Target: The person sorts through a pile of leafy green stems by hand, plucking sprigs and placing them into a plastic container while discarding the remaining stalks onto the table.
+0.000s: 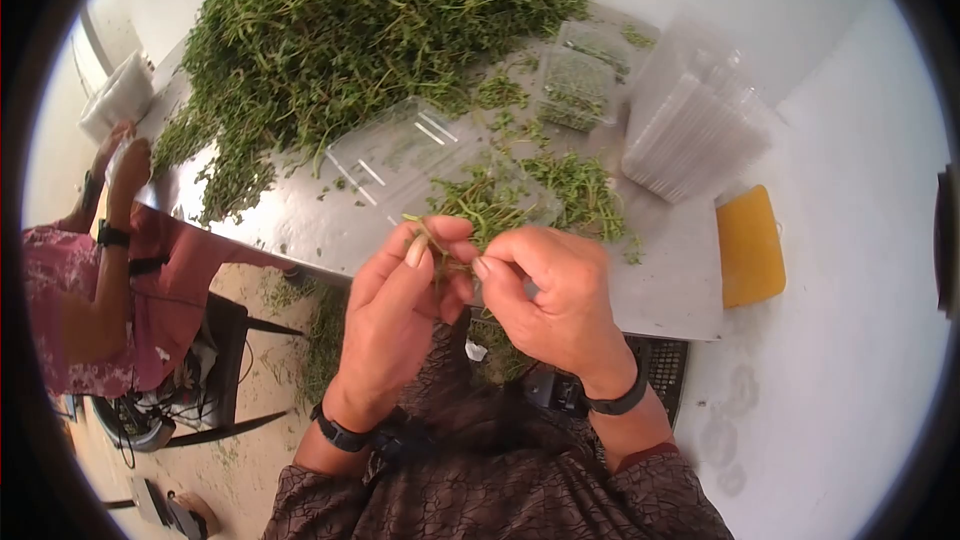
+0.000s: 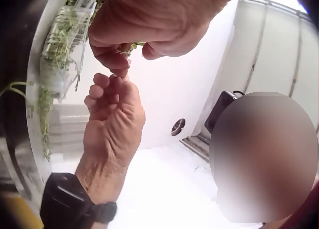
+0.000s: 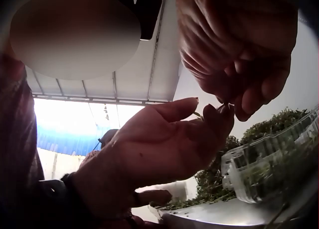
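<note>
In the head view my left hand (image 1: 390, 315) holds a thin green sprig (image 1: 418, 228) between thumb and fingers, above the table's front edge. My right hand (image 1: 560, 300) pinches at the sprig's lower part, its fingertips close against the left fingers. Just beyond both hands, loose green stems (image 1: 485, 202) lie in and around a clear plastic container with its lid (image 1: 395, 155) folded open. The left wrist view shows a bit of green (image 2: 133, 47) at the left fingers, with the right hand (image 2: 117, 124) below. In the right wrist view the fingertips of both hands meet.
A large heap of greens (image 1: 350, 40) covers the table's back left. Filled clear boxes (image 1: 577, 90) and a tall stack of clear containers (image 1: 690, 120) stand to the right, near a yellow board (image 1: 750, 245). Another person (image 1: 105, 310) is at the left, with hands by the table's edge.
</note>
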Tool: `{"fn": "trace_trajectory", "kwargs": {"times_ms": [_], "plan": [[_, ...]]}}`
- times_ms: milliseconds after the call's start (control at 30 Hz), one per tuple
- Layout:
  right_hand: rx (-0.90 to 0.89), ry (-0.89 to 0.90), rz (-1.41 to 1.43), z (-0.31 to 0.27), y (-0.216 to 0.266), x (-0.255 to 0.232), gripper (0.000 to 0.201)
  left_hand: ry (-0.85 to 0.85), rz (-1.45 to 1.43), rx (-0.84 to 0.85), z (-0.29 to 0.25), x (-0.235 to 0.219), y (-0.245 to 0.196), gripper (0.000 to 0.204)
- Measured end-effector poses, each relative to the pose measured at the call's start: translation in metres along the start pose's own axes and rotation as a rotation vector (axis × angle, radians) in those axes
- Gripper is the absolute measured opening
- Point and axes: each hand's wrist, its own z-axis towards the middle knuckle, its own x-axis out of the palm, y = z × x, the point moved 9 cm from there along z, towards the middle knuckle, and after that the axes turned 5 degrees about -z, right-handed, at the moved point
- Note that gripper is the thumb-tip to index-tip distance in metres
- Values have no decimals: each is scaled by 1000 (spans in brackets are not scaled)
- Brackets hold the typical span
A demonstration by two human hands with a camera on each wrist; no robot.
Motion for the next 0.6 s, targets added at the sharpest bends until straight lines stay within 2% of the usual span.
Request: {"fn": "trace_trajectory", "kwargs": {"times_ms": [67,100,167,233,300,333,367,400,467,600], "plan": [[-1,-13,-19,3,-9,-1,10,3,212,54,5,-1,-9,39],[2,-20,-31,4,-12,-4,10,16,207,51,10,3,-6,39],[26,-2,-157,8,-19,-7,11,-55,460,239,14,7,-19,46],[41,-55,-216,12,-31,-21,10,-16,514,211,18,1,-17,51],[60,-100,-272,13,-42,-40,10,-21,882,379,14,2,-24,53],[152,-95,-355,12,-55,-49,12,-23,879,375,13,1,-25,53],[245,-90,-437,11,-68,-58,14,-6,1031,474,8,8,-30,53],[247,-87,-439,10,-75,-64,14,13,1181,575,3,15,-34,54],[305,17,-606,7,-93,-68,22,26,1214,580,-1,16,-29,54],[411,187,-720,5,-112,-61,28,82,1403,617,-8,17,-20,55]]}}
